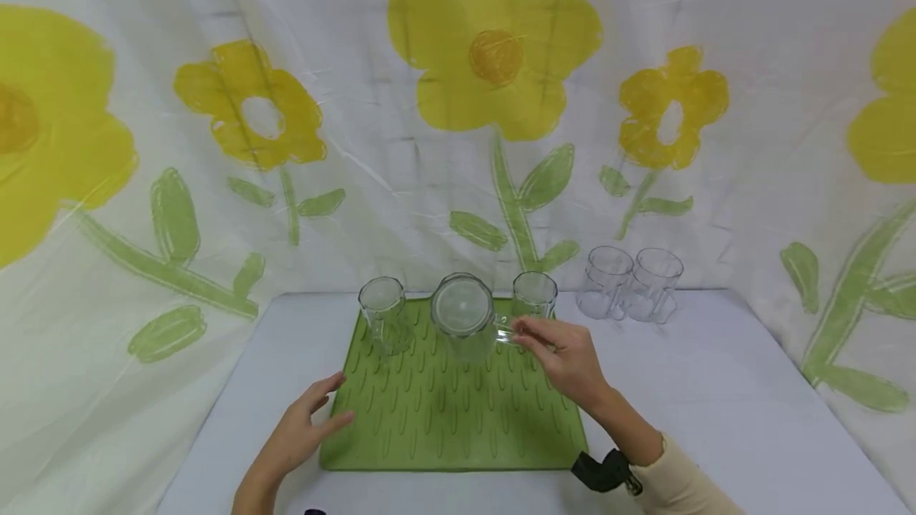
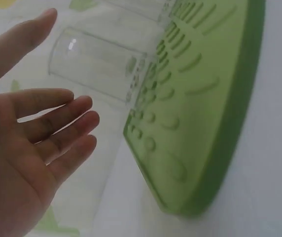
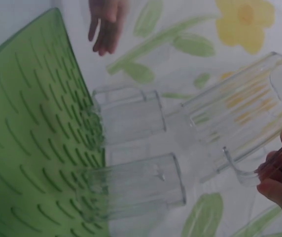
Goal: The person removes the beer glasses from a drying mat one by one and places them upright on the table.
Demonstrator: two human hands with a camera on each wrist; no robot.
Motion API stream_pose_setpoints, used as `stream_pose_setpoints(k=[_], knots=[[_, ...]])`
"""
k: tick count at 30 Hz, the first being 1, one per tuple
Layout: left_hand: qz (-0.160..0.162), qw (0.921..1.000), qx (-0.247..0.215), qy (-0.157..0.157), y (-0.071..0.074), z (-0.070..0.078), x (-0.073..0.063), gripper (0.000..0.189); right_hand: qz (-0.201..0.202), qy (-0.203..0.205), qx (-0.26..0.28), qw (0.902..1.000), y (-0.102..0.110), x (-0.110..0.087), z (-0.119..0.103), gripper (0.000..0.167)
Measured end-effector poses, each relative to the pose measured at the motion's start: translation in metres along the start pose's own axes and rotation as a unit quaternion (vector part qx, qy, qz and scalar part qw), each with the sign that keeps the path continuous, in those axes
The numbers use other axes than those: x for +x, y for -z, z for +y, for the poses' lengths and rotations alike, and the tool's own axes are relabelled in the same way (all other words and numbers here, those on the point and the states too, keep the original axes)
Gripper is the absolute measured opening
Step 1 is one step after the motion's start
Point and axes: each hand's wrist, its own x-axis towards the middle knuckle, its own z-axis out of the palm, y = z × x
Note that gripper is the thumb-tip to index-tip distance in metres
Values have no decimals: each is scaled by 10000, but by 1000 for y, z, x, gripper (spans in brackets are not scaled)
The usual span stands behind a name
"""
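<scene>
My right hand (image 1: 561, 352) pinches the handle of a clear glass mug (image 1: 463, 312), held over the back middle of a green ridged mat (image 1: 451, 435). In the head view the mug's thick round base faces up; in the right wrist view its mouth end points towards the mat. Two more glass mugs stand on the mat's back part, a left mug (image 1: 384, 315) and a right mug (image 1: 534, 292), the latter partly behind my right hand. My left hand (image 1: 296, 427) is beside the mat's left edge, fingers spread and apart from the mugs, holding nothing.
Two further glass mugs, one here (image 1: 604, 284) and its neighbour (image 1: 651, 284), stand close together on the white table (image 1: 687, 404) at the back right. A white curtain (image 1: 401, 205) with painted yellow flowers hangs behind. A black strap (image 1: 604, 471) hangs at my right wrist.
</scene>
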Motion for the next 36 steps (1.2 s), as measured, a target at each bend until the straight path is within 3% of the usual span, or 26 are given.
stream_pose_setpoints(k=[2,8,13,17,20,23,30,36], knots=[[1,9998,-122,-155,1,7,5,61,11,20,-94,10000,1,1,1,27],[-75,9986,-477,-234,-1,22,15,53,-125,-124,-88,9998,5,3,1,30],[-71,9972,-630,-386,-2,32,24,49,-91,224,-149,9996,5,4,2,31],[-152,9954,-839,-437,2,46,31,47,-99,439,-288,9986,6,6,2,14],[-262,9933,-1067,-364,6,59,36,48,-108,586,-473,9971,7,7,1,25],[-431,9882,-1449,-231,9,69,40,51,-124,700,-598,9957,7,8,0,34],[-778,9700,-2302,36,18,86,49,57,-139,899,-686,9935,8,10,-1,35],[-1124,9582,-2629,-117,20,99,59,62,-102,1134,-773,9905,9,10,-1,33]])
